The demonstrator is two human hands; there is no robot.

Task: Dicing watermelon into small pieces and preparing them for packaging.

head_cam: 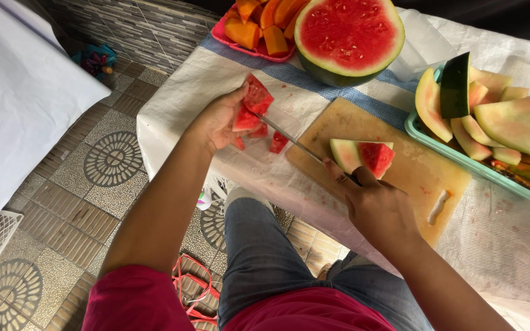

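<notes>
My left hand point(216, 119) holds a chunk of red watermelon flesh point(254, 101) over the table's near-left part. My right hand point(378, 205) grips a knife point(289, 141) by its handle; the blade reaches left to the held chunk. A small red piece point(278, 142) lies on the cloth under the blade. A watermelon wedge with rind point(363, 156) rests on the wooden cutting board point(400, 141), just beyond my right hand.
A halved watermelon point(348, 37) stands at the back, beside a pink tray of orange fruit pieces point(256, 30). A green tray point(455, 153) at the right holds several rinds. White cloth point(185, 86) covers the table; patterned floor tiles point(111, 159) lie left.
</notes>
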